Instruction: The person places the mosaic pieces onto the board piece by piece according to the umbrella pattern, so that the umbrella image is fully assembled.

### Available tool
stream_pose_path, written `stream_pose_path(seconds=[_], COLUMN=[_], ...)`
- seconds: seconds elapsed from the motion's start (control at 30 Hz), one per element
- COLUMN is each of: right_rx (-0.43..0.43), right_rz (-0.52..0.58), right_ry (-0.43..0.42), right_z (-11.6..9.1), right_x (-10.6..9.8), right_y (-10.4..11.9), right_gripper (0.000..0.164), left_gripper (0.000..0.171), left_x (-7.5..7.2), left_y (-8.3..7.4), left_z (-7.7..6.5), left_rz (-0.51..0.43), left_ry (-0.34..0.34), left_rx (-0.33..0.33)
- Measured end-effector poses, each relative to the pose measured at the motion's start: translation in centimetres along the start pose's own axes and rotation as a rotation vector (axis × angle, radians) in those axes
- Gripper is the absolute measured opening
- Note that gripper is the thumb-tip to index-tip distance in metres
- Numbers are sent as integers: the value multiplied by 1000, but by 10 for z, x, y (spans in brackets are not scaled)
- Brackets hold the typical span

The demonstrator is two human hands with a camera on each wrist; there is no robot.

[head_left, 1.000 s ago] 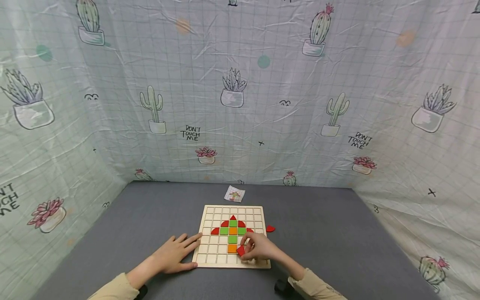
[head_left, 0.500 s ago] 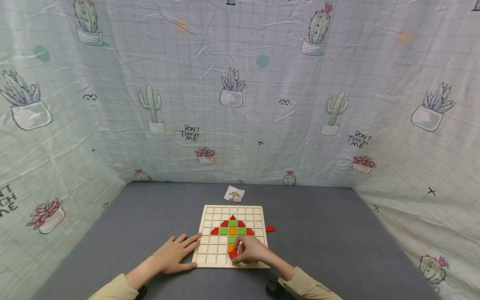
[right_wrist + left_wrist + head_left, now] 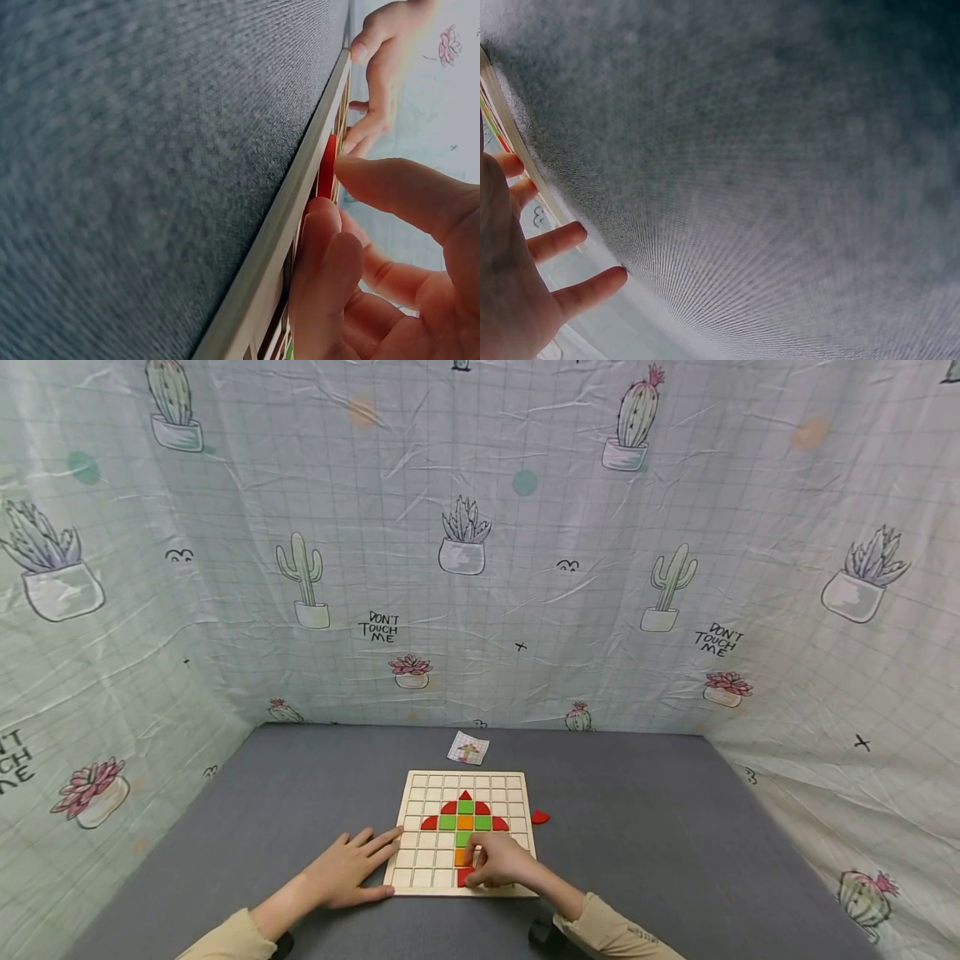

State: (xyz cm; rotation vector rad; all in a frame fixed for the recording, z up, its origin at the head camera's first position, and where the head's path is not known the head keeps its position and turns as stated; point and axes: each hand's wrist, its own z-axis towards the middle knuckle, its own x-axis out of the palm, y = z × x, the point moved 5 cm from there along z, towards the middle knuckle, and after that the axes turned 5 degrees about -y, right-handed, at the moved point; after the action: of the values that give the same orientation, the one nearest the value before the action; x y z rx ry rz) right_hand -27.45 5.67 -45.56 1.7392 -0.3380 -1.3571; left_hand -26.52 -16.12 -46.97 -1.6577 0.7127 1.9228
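Note:
A pale wooden grid board (image 3: 510, 783) lies on the grey table, carrying red, green and orange tiles in a tree-like pattern. In the head view, a red tile (image 3: 462, 878) lies in the bottom row, just below an orange square tile (image 3: 460, 857). My right hand (image 3: 497, 860) pinches this red tile (image 3: 328, 169); in the right wrist view the thumb touches one end and fingertips are at the other. With fingers spread and straight, my left hand (image 3: 345, 870) rests on the table, its fingertips and thumb at the board's left edge.
Beyond the board lies a small picture card (image 3: 468, 748) with a coloured pattern. A loose red rounded tile (image 3: 540, 817) sits beside the board's right edge. Patterned cactus curtains (image 3: 480, 610) enclose the table at the back and sides.
My right hand has moved left and slightly down with the red tile, which has gone from tilted beside the orange tile to flat in the bottom row. The left hand has stayed put.

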Motion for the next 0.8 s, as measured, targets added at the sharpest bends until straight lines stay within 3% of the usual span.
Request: stream_pose_path(seconds=[0.47, 0.8], right_rx=[-43, -25], right_rz=[-93, -13], right_ry=[-17, 24], right_z=[3, 3], right_x=[2, -3], right_y=[4, 1], right_gripper=[17, 16], left_gripper=[70, 70], left_x=[0, 2], left_y=[0, 0], left_z=[0, 0], left_rz=[-8, 0], left_ry=[14, 4], left_rx=[-7, -9])
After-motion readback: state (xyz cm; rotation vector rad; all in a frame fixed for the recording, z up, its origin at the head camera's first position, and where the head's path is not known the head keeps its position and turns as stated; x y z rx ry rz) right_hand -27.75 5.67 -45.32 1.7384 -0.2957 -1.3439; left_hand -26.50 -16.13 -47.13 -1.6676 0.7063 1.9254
